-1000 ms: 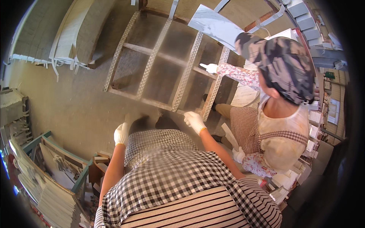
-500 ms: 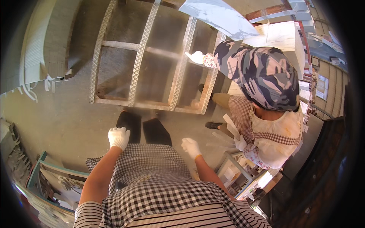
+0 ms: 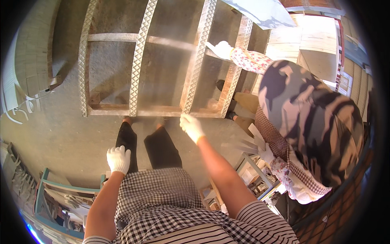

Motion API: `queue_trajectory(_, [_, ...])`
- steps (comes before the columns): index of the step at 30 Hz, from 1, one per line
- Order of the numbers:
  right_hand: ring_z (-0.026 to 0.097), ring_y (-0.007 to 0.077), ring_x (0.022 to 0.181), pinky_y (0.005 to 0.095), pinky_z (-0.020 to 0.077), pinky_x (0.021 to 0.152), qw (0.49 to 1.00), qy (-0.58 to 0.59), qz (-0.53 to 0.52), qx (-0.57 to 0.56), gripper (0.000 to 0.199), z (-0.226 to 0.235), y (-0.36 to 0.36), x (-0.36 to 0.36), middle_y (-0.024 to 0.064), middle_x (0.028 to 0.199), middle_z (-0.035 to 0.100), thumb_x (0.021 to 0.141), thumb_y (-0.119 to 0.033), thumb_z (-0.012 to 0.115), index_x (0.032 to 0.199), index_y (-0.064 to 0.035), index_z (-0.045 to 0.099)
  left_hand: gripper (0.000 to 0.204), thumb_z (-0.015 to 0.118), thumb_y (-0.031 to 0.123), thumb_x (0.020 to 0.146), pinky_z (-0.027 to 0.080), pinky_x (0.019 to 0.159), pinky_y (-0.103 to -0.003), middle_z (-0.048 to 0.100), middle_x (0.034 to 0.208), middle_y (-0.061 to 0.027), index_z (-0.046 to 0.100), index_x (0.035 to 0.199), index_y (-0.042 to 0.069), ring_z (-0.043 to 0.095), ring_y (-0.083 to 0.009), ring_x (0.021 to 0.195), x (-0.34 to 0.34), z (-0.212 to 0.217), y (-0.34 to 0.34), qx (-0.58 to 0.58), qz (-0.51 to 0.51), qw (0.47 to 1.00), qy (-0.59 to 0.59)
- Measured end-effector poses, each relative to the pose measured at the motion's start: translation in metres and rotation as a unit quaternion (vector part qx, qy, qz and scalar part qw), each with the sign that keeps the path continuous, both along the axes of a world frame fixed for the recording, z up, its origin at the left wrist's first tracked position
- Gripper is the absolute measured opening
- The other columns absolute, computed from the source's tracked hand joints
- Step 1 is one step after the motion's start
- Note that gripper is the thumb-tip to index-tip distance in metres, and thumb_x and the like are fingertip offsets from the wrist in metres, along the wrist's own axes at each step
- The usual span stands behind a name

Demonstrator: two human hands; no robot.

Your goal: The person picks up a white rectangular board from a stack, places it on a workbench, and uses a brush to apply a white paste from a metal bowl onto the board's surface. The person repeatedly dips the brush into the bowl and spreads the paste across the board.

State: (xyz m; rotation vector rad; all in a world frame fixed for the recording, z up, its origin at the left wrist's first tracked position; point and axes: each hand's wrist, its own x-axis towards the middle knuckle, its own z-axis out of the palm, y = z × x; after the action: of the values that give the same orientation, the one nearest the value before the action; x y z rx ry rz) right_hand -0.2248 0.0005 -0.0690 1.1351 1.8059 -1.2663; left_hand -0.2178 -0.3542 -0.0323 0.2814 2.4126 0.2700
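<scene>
My left hand [image 3: 118, 159], in a white knitted glove, hangs beside my checked apron [image 3: 162, 191] with its fingers curled and nothing visible in it. My right hand [image 3: 191, 127], gloved the same way, reaches forward with its fingers bunched together. Its fingertips overlap the near rail of a low metal frame [image 3: 138, 73] with diamond-patterned bars; whether they touch it I cannot tell. At the right, a co-worker's gloved hand [image 3: 222, 49] stretches over one patterned bar. The co-worker's other hand [image 3: 266, 153] holds several thin white strips [image 3: 243, 145], partly blurred.
The co-worker in a camouflage cap [image 3: 308, 118] stands close on the right. Behind are a pale stack of boards [image 3: 300, 44] and a bluish-white sheet [image 3: 264, 12]. Another panel stack [image 3: 34, 61] stands far left. Green-framed racks [image 3: 44, 195] flank me at lower left and right.
My right hand has moved forward and left, up to the frame's near rail. My left hand has shifted slightly lower and left in view. The co-worker appears closer and further right.
</scene>
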Motion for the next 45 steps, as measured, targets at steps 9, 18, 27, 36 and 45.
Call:
queue_trajectory(9, [0.050,0.0057,0.067,0.0214,0.0435,0.059,0.995,0.034,-0.062,-0.072,0.028,-0.063,-0.018,-0.042,-0.0020,0.080,0.057,0.097,-0.017,0.059,0.123,-0.0060,0.062,0.026,0.060,0.030,0.087,0.043,0.086,-0.042,0.067,0.080,-0.0126,0.062,0.079,0.006,0.060,-0.0291,0.089,-0.018,0.002,0.021,-0.020,-0.015,0.999,-0.039])
queue_trajectory(18, [0.065,0.0341,0.090,0.0458,0.0513,0.079,0.881,0.078,0.453,0.108,0.034,-0.021,-0.129,0.029,0.0148,0.099,0.068,0.093,-0.031,0.057,0.121,-0.0125,0.061,0.036,0.054,0.042,0.092,0.042,0.093,-0.042,0.070,0.092,-0.0099,0.068,0.093,0.009,0.061,-0.0266,0.099,-0.036,-0.006,0.019,-0.074,-0.040,0.990,-0.114])
queue_trajectory(27, [0.063,0.0274,0.092,0.0430,0.0465,0.082,0.789,0.152,0.592,0.056,0.031,0.023,-0.134,0.048,0.0069,0.094,0.066,0.088,-0.028,0.062,0.115,-0.0136,0.063,0.034,0.062,0.040,0.088,0.045,0.085,-0.042,0.069,0.081,-0.0090,0.068,0.080,0.007,0.063,-0.0268,0.087,-0.029,-0.014,0.005,-0.014,0.009,0.998,-0.060])
queue_trajectory(36, [0.063,0.0268,0.095,0.0426,0.0462,0.085,0.785,0.106,0.608,0.055,0.032,0.019,-0.141,0.045,0.0075,0.098,0.068,0.089,-0.030,0.060,0.117,-0.0130,0.062,0.034,0.062,0.040,0.087,0.045,0.083,-0.041,0.068,0.078,-0.0089,0.069,0.079,0.008,0.063,-0.0264,0.085,-0.026,-0.017,-0.001,-0.005,0.028,0.998,-0.058])
queue_trajectory(45, [0.065,0.0287,0.093,0.0417,0.0483,0.082,0.796,0.076,0.600,0.029,0.029,0.019,-0.142,0.042,0.0099,0.096,0.068,0.091,-0.028,0.059,0.115,-0.0118,0.063,0.033,0.064,0.040,0.086,0.045,0.082,-0.042,0.068,0.078,-0.0114,0.068,0.080,0.007,0.064,-0.0283,0.086,-0.031,-0.015,0.001,-0.007,0.018,0.998,-0.059])
